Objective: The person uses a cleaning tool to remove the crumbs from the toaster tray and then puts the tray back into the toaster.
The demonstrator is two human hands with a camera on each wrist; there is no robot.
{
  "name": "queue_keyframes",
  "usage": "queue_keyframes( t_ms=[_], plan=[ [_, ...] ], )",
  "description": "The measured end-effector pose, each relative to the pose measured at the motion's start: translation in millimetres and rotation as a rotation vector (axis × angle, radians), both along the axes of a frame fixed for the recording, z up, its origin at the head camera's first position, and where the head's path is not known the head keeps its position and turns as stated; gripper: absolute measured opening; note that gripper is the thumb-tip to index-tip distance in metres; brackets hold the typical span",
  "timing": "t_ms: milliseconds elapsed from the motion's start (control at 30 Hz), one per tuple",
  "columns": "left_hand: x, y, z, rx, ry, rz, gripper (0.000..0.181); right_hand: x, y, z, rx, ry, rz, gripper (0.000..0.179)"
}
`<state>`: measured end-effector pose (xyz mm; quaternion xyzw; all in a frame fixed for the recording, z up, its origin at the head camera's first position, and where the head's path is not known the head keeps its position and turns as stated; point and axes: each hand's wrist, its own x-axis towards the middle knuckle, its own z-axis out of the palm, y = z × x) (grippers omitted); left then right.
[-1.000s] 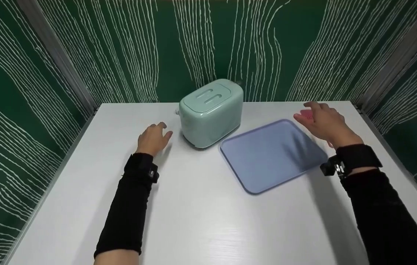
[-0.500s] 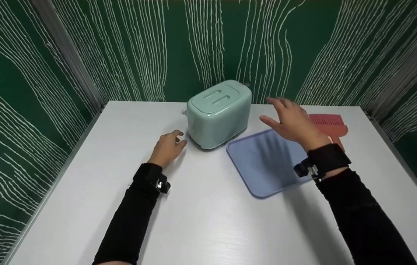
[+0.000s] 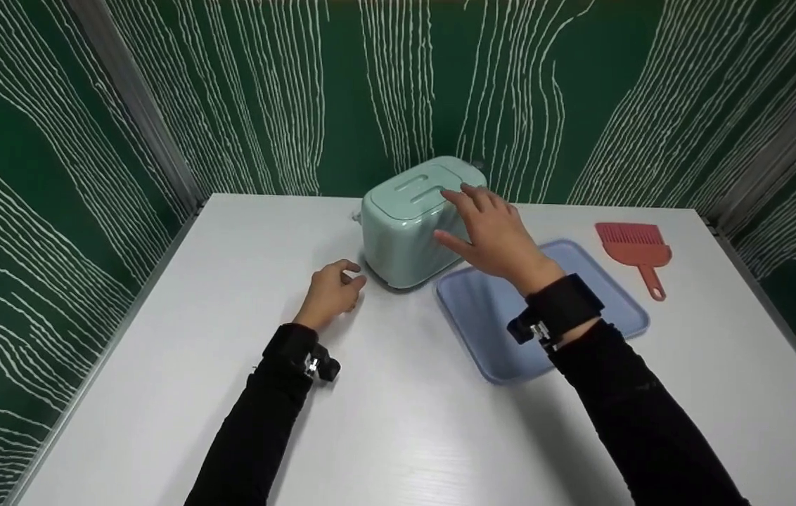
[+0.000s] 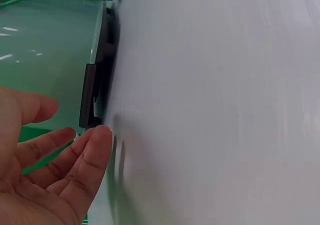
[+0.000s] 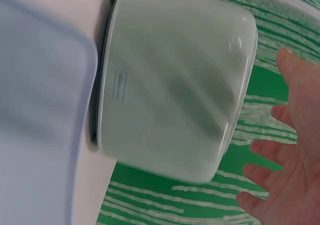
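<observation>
A mint-green toaster [image 3: 398, 242] with two slots in its top stands upright at the back middle of the white table. My left hand [image 3: 330, 289] is low beside its left end, fingers loosely bent, holding nothing. In the left wrist view the fingertips [image 4: 101, 137] appear close to the dark base edge of the toaster [image 4: 45, 55]; contact cannot be told. Over the toaster's right side hovers my right hand [image 3: 493, 235], fingers spread. The right wrist view shows that hand [image 5: 300, 150] apart from the toaster [image 5: 175, 85], with nothing in it.
A blue tray [image 3: 602, 288] lies just right of the toaster, partly under my right forearm. Farther right, a red dustpan-and-brush-shaped piece [image 3: 633, 246] with a handle lies on the table. A green wall with white lines [image 3: 370, 84] rises behind.
My right hand has swept left from above the red piece, across the tray, to the toaster. My left hand has moved slightly right and nearer. The head view has shifted a little.
</observation>
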<state>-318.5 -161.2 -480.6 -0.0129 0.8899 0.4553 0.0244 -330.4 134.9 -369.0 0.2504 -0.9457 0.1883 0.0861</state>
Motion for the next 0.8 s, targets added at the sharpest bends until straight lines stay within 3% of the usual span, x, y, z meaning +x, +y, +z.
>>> queue_keyframes(
  t_ms=[433, 800],
  plan=[
    [-0.2, 12.3, -2.8, 0.463, -0.229, 0.111, 0.033, -10.4, -55.6, -15.0, 0.09, 0.025, 0.013, 0.075],
    [-2.6, 15.5, -10.2, 0.644, -0.282, 0.14, 0.042, -18.1, -77.7, -23.7, 0.099, 0.048, 0.004, 0.068]
  ],
)
